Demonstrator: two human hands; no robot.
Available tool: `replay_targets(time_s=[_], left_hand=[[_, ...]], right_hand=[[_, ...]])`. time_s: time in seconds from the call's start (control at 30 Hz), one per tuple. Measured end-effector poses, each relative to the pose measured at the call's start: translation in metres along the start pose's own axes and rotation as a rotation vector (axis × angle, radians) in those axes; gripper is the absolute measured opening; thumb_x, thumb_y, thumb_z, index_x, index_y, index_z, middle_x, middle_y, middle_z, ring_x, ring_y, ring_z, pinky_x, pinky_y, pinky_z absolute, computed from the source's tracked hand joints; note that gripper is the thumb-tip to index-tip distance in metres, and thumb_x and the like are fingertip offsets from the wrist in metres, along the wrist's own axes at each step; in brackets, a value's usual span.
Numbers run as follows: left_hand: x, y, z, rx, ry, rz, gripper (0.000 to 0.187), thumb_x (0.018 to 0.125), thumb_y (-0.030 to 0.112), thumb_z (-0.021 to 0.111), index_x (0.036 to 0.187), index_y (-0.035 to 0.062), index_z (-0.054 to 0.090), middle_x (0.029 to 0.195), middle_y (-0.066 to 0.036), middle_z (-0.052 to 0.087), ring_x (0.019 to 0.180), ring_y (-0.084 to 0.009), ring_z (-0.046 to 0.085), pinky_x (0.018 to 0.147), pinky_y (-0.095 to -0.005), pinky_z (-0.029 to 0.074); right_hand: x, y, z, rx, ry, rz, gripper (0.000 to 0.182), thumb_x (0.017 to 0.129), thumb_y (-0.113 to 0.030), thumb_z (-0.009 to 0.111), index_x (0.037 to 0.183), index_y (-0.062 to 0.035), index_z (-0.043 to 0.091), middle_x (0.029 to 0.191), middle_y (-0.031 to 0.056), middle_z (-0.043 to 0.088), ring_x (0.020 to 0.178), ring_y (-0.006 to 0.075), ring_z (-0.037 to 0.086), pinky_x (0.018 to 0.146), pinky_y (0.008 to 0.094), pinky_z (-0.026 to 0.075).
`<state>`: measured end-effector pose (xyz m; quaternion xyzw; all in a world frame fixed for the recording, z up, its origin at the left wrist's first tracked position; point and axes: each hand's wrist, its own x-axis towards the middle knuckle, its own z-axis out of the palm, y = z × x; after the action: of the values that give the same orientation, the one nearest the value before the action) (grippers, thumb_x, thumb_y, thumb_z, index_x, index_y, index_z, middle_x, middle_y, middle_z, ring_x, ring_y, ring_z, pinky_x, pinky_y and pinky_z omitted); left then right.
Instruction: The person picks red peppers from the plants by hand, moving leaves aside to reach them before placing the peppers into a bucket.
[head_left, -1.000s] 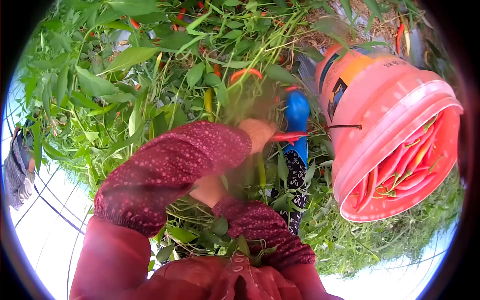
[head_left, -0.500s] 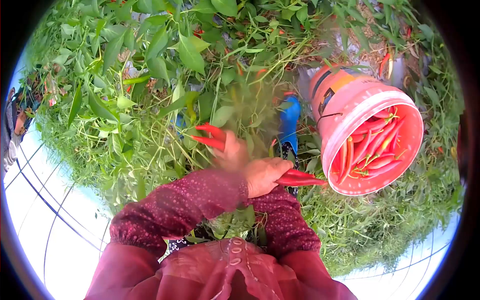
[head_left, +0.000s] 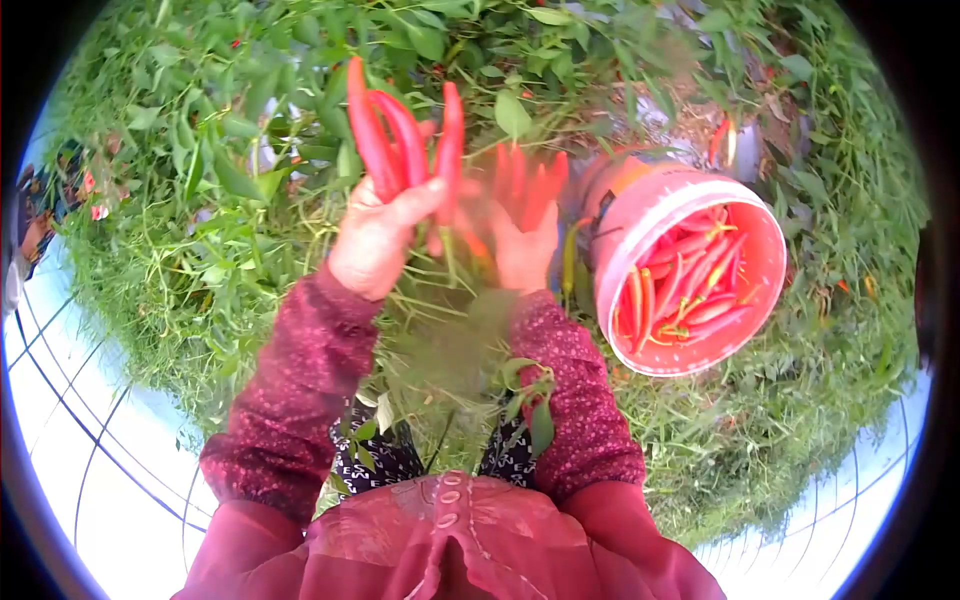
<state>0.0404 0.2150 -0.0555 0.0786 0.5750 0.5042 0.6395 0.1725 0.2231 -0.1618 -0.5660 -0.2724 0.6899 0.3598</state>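
My left hand (head_left: 370,240) is closed around several long red chili peppers (head_left: 375,135), their tips pointing up and away from me. One pepper leans apart by the thumb. To its right, my right hand (head_left: 526,255) is blurred by motion, with more red chili peppers (head_left: 528,190) sticking up from it; its fingers are hard to separate from them. Just right of that hand, a pink bucket (head_left: 612,310) lies tilted with its mouth towards me. Inside it are several red chili peppers (head_left: 695,275), some with green stems.
Leafy pepper plants (head_left: 230,160) surround the hands and bucket, with a few red pods among the leaves. My patterned trouser legs (head_left: 375,450) show below. A patch of dry ground (head_left: 665,120) lies beyond the bucket. White netting (head_left: 100,420) shows at the lower left.
My forearms were crossed and have come apart; the left hand has gone left and up, the right hand to the right. Both still have peppers. The bucket appears further left in view.
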Motion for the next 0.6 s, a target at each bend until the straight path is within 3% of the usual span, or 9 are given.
replay_targets(time_s=[0.07,0.13,0.23,0.3,0.37,0.43,0.5,0.53,0.6], left_hand=[[-0.002,0.001,0.001,0.128,0.065,0.056,0.056,0.086,0.017,0.056,0.135,0.0067,0.031,0.097,-0.01,0.063,0.071,-0.0115,0.06,0.051,-0.0201,0.043],[0.0,-0.005,0.012,0.2,0.078,0.084,0.056,0.086,0.016,0.056,0.135,0.0068,0.03,0.097,-0.011,0.063,0.07,-0.0115,0.059,0.051,-0.0203,0.043],[-0.007,-0.014,0.044,0.235,0.039,0.102,0.019,0.086,0.009,0.057,0.103,0.0051,0.05,0.092,-0.008,0.064,0.07,-0.0102,0.06,0.051,-0.0196,0.043],[-0.011,-0.028,0.072,0.352,-0.045,0.033,0.05,0.086,0.009,0.056,0.131,0.0061,0.034,0.096,-0.008,0.062,0.072,-0.01,0.059,0.052,-0.02,0.043],[-0.017,-0.043,0.111,0.343,-0.149,0.095,0.048,0.085,0.006,0.057,0.128,0.0044,0.036,0.101,-0.008,0.062,0.08,-0.0108,0.06,0.061,-0.0216,0.046],[-0.02,-0.057,0.147,0.581,-0.208,0.195,0.056,0.081,0.003,0.059,0.131,0.0036,0.033,0.104,-0.009,0.061,0.091,-0.0152,0.059,0.076,-0.0253,0.047],[-0.02,-0.08,0.171,0.657,-0.277,0.139,0.065,0.078,0.005,0.061,0.133,0.0017,0.028,0.117,-0.014,0.054,0.108,-0.022,0.053,0.09,-0.0293,0.043],[-0.018,-0.091,0.181,0.724,-0.263,0.101,0.068,0.077,0.006,0.062,0.134,0.0009,0.027,0.123,-0.017,0.048,0.114,-0.0242,0.048,0.093,-0.0302,0.041],[-0.015,-0.101,0.187,0.863,-0.271,0.138,0.069,0.076,0.01,0.062,0.133,-0.0026,0.026,0.136,-0.021,0.033,0.125,-0.0288,0.036,0.1,-0.0323,0.035]], right_hand=[[-0.002,-0.015,-0.02,-0.173,0.046,-0.221,0.048,0.073,0.002,0.064,0.116,-0.0037,0.043,0.101,0.0074,0.058,0.087,0.015,0.059,0.077,0.0287,0.048],[-0.009,-0.064,-0.022,-0.215,0.019,-0.237,0.046,0.072,0.005,0.063,0.114,-0.004,0.044,0.098,0.0066,0.057,0.083,0.0131,0.058,0.073,0.0268,0.049],[-0.018,-0.093,-0.044,-0.097,0.025,-0.28,0.045,0.072,0.006,0.064,0.112,-0.0051,0.045,0.097,0.0058,0.057,0.079,0.0107,0.057,0.069,0.0241,0.048],[-0.039,-0.123,-0.069,-0.122,0.058,-0.179,0.046,0.072,0.006,0.065,0.112,-0.004,0.044,0.098,0.0059,0.056,0.081,0.0101,0.055,0.071,0.0243,0.048],[-0.054,-0.135,-0.106,-0.202,0.165,-0.082,0.053,0.072,0.003,0.067,0.117,-0.0013,0.04,0.099,0.0059,0.055,0.086,0.0114,0.054,0.075,0.0251,0.047],[-0.062,-0.137,-0.145,-0.314,0.294,-0.117,0.06,0.071,0.002,0.068,0.122,0.0017,0.035,0.101,0.0067,0.055,0.092,0.0134,0.053,0.079,0.0258,0.046],[-0.067,-0.158,-0.166,-0.422,0.272,-0.083,0.055,0.076,0.001,0.064,0.124,0.0008,0.037,0.105,0.007,0.055,0.089,0.0136,0.055,0.076,0.026,0.047],[-0.067,-0.155,-0.187,-0.591,0.177,-0.051,0.06,0.078,-0.002,0.063,0.129,0.0012,0.032,0.113,0.0116,0.053,0.1,0.0174,0.053,0.085,0.0289,0.045],[-0.067,-0.147,-0.21,-0.628,0.187,-0.081,0.066,0.076,-0.005,0.064,0.131,0.0032,0.029,0.116,0.0128,0.051,0.103,0.0184,0.051,0.088,0.0298,0.042]])
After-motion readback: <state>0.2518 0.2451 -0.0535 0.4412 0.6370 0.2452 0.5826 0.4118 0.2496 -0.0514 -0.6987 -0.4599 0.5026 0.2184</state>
